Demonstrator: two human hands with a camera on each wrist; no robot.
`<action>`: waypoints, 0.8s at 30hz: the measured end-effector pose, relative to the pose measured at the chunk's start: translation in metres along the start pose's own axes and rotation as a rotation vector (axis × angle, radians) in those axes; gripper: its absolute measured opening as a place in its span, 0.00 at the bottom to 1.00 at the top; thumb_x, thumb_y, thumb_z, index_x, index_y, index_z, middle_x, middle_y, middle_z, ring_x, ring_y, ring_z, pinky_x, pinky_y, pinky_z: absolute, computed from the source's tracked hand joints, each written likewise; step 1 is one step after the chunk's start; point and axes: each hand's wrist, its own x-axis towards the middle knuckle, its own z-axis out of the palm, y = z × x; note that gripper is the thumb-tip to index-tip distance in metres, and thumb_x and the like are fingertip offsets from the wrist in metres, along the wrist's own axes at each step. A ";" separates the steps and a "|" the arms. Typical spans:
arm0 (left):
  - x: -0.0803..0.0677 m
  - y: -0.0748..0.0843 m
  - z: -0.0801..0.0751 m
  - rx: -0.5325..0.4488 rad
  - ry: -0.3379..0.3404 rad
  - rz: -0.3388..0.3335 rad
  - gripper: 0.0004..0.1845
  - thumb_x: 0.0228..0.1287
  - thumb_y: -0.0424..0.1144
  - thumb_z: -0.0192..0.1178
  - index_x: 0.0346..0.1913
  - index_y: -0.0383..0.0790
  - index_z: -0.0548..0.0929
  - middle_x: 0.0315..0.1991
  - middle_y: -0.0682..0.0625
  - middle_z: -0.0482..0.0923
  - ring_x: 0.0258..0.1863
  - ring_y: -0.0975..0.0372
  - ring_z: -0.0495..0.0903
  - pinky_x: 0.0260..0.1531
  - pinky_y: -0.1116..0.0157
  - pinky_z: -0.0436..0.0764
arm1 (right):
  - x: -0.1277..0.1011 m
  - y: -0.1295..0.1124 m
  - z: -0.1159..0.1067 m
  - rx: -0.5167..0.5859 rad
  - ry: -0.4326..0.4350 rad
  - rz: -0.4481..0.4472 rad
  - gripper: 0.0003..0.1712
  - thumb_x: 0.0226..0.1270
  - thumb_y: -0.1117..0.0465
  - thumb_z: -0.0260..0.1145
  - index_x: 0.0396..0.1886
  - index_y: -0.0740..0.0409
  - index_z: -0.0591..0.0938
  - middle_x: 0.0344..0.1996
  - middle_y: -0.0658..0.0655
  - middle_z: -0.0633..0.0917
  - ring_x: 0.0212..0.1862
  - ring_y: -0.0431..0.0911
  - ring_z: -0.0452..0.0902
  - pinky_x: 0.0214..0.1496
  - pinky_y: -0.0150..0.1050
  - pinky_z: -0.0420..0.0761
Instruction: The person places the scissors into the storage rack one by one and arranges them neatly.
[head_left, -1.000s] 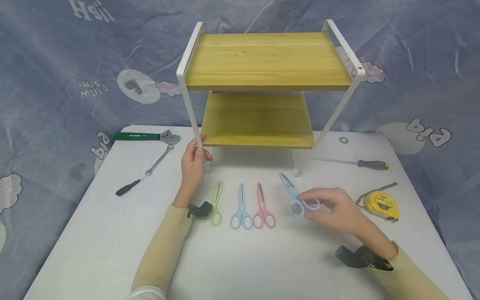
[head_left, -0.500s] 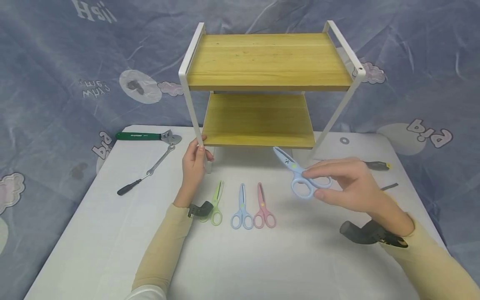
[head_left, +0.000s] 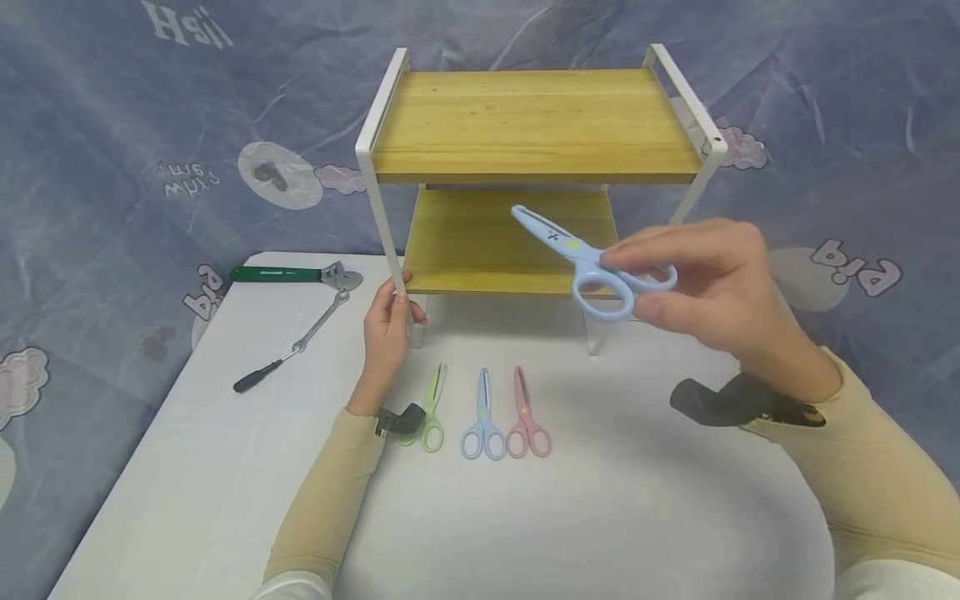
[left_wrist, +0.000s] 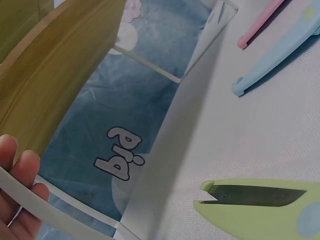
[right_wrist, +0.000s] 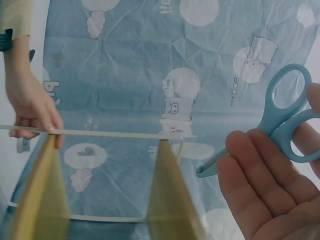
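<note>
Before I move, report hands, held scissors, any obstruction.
Right hand: holding blue scissors aloft, in front of lower shelf. Left hand: gripping white front leg. No visible obstruction.

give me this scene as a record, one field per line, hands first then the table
right hand: pinches light blue scissors at the handle end, above the table
left hand: grips the front left post of the shelf, beside the lower board
table row, left to right: green scissors, second blue scissors, pink scissors
table left: green-handled wrench, small wrench, black-handled tool
</note>
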 end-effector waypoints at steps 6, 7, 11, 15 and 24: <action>0.000 -0.003 0.001 -0.027 -0.008 0.014 0.18 0.81 0.33 0.45 0.65 0.29 0.75 0.22 0.46 0.79 0.25 0.62 0.82 0.36 0.71 0.82 | 0.036 0.004 0.007 -0.015 -0.004 0.018 0.17 0.50 0.83 0.69 0.43 0.83 0.84 0.41 0.63 0.92 0.42 0.49 0.89 0.48 0.35 0.85; -0.001 -0.003 0.001 -0.025 -0.008 0.016 0.18 0.81 0.33 0.44 0.65 0.29 0.75 0.22 0.48 0.79 0.25 0.62 0.82 0.36 0.71 0.82 | 0.041 0.005 0.009 -0.019 -0.005 0.022 0.17 0.51 0.83 0.68 0.43 0.82 0.85 0.41 0.63 0.92 0.41 0.49 0.89 0.49 0.35 0.86; 0.000 -0.001 -0.001 -0.014 -0.008 0.020 0.18 0.81 0.33 0.45 0.65 0.30 0.75 0.22 0.52 0.78 0.25 0.59 0.82 0.36 0.71 0.81 | 0.058 0.012 0.014 -0.042 0.000 0.050 0.18 0.52 0.84 0.66 0.45 0.78 0.86 0.40 0.60 0.92 0.43 0.47 0.90 0.50 0.35 0.87; 0.001 0.000 -0.001 -0.012 -0.017 0.023 0.18 0.81 0.33 0.45 0.65 0.29 0.75 0.21 0.49 0.79 0.25 0.60 0.82 0.37 0.71 0.80 | 0.075 0.016 0.018 -0.106 0.004 0.114 0.18 0.54 0.83 0.65 0.46 0.75 0.87 0.40 0.56 0.92 0.42 0.44 0.90 0.47 0.33 0.87; 0.001 0.001 -0.001 -0.017 -0.014 0.016 0.18 0.81 0.32 0.45 0.65 0.29 0.75 0.22 0.37 0.78 0.24 0.61 0.82 0.37 0.72 0.81 | 0.111 0.027 0.023 -0.340 -0.031 0.124 0.13 0.58 0.75 0.69 0.45 0.71 0.88 0.34 0.47 0.91 0.20 0.40 0.70 0.21 0.29 0.65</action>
